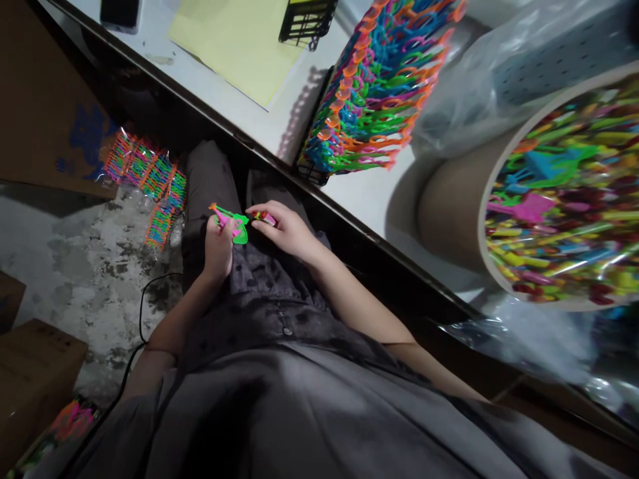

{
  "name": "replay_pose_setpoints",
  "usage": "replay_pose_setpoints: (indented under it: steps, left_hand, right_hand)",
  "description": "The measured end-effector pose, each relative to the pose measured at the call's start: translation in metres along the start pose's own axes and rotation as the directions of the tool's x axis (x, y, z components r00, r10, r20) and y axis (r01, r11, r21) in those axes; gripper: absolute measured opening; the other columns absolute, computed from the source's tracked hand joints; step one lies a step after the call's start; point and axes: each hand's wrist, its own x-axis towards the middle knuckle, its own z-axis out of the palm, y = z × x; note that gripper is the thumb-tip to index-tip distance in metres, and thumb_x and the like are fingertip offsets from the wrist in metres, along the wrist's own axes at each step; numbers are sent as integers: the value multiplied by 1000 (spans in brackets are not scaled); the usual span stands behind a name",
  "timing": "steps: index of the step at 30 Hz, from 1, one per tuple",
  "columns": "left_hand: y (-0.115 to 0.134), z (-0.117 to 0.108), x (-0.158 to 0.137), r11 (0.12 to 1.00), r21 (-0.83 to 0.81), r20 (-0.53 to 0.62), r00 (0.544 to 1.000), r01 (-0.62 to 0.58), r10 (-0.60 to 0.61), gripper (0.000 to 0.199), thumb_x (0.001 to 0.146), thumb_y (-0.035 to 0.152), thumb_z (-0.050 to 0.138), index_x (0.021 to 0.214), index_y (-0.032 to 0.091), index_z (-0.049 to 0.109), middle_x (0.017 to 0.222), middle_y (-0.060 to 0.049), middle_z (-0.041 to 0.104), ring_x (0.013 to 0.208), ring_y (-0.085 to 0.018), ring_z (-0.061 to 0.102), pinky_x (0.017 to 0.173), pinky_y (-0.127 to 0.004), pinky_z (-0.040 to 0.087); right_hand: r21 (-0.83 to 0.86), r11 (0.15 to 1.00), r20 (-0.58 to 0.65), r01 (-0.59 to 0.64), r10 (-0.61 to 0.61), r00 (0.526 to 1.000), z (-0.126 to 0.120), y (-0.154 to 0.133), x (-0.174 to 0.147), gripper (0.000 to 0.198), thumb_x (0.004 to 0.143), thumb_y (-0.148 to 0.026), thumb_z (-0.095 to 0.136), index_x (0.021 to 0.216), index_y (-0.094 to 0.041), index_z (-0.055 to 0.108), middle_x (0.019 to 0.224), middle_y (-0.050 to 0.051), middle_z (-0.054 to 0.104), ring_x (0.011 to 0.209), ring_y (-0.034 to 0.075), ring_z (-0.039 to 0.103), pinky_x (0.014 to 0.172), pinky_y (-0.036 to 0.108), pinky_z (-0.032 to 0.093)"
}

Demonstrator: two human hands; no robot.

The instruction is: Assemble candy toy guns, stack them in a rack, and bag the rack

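Note:
Above my lap, my left hand (pixel 218 247) is closed on small bright plastic toy pieces. A green piece with a mesh end (pixel 240 233) sticks out past the thumb, with pink and orange parts beside it. My right hand (pixel 289 229) is just to the right, its fingers curled round a small red, yellow and pink plastic piece (pixel 264 217). The fingertips are close to the green piece; I cannot tell whether they touch it. The exact kind of these small toys is too small to make out.
On the white table, a black basket (pixel 312 174) holds rows of colourful plastic pieces. A large round tub (pixel 449 213) of mixed parts stands at right, near clear plastic bags. Yellow paper (pixel 234 46) and a phone (pixel 120 14) lie on top. Bagged pieces (pixel 144 173) and cartons (pixel 37 379) are at left.

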Motion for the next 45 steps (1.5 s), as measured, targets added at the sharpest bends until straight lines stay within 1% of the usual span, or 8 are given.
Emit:
replay_pose_setpoints:
  steps: [3,6,14,19,25,28,36,45]
  left_hand:
    - [4,-1,1,999,10,31,998,-52,51,27,75,37,65,81,19,46,69,5,50,60,-6,48,60,-18,39]
    - [4,-1,0,997,17,42,996,-75,75,30,73,39,68,79,19,46,68,4,52,58,-6,49,57,-18,38]
    - [-1,-2,-2,996,17,28,996,-87,87,31,73,36,70,75,19,44,62,6,50,52,-5,46,53,-17,39]
    - [-6,-2,-4,999,23,18,999,-44,44,32,72,35,72,78,18,45,67,5,54,59,-7,54,59,-19,46]
    - [-2,1,-6,998,36,-7,999,49,-49,36,71,38,72,84,19,44,74,3,59,66,-10,61,67,-24,51]
    - [-1,0,-6,999,20,13,999,51,-51,35,72,37,72,84,19,44,72,3,58,65,-10,61,64,-23,51]
    - [0,-2,-7,997,-6,-28,996,79,-80,31,74,29,71,83,20,42,69,4,56,61,-9,60,60,-21,48]
    - [-5,-9,-10,1000,2,-21,1000,-15,15,32,74,24,70,76,20,38,64,8,48,53,-4,47,53,-18,41]
  right_hand:
    - [-1,1000,50,11,-11,999,-6,3,-1,30,85,-34,56,111,-22,63,100,6,65,93,19,59,87,34,46]
    - [49,998,-3,-36,36,999,-7,5,-4,37,82,-37,61,115,-21,60,108,6,64,97,20,59,88,34,47]
    - [48,992,-74,-119,122,990,1,3,-6,22,75,-31,68,92,-18,62,88,3,66,78,16,59,71,27,46]
    - [-1,998,-144,-67,66,987,5,6,-6,13,76,-27,65,86,-19,60,90,4,65,84,17,60,77,31,47]
    - [-27,999,-239,20,-26,971,7,11,-10,13,80,-27,61,90,-19,59,91,5,64,87,18,59,81,33,46]
    - [-44,998,-200,33,-41,979,8,11,-10,13,81,-28,60,90,-20,59,91,6,63,88,18,59,81,34,46]
    - [-118,991,-131,70,-85,988,11,8,-10,13,86,-28,48,89,-21,58,92,7,61,91,20,56,84,38,45]
    - [-217,968,-31,128,-138,990,17,3,-17,15,88,-22,40,95,-21,54,92,8,58,91,20,54,84,37,46]
